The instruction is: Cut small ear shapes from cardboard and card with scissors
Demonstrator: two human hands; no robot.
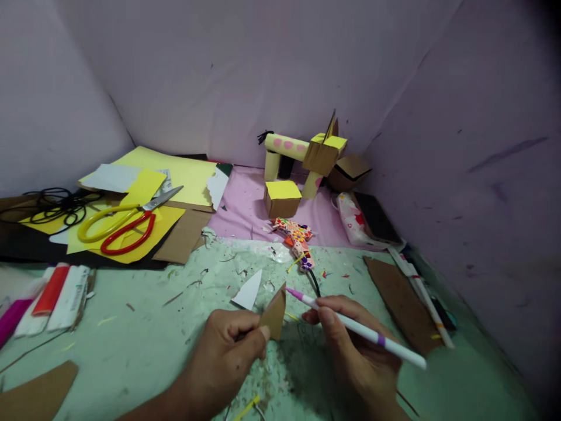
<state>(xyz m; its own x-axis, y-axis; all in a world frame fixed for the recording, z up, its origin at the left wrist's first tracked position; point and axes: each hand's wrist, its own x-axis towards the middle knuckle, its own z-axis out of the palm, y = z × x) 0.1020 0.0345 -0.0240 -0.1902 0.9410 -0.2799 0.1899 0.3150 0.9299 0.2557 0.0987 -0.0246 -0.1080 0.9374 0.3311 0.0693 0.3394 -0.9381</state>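
My left hand (225, 351) pinches a small brown cardboard piece (274, 314) and holds it upright above the green mat (131, 345). My right hand (355, 351) grips a white pen with a pink tip (357, 329); its tip points at the top edge of the cardboard piece. A small white paper triangle (248, 290) lies just beyond my left hand. Further back lies a glue gun with a colourful pattern (298, 240).
Yellow and red scissors (125, 225) rest on yellow paper (175, 169) at the left, beside a black cord (56, 204). A cardboard animal model (307, 155) and a yellow-topped box (283, 199) stand at the back. Cardboard strips (401, 301) lie right; markers (52, 298) lie left.
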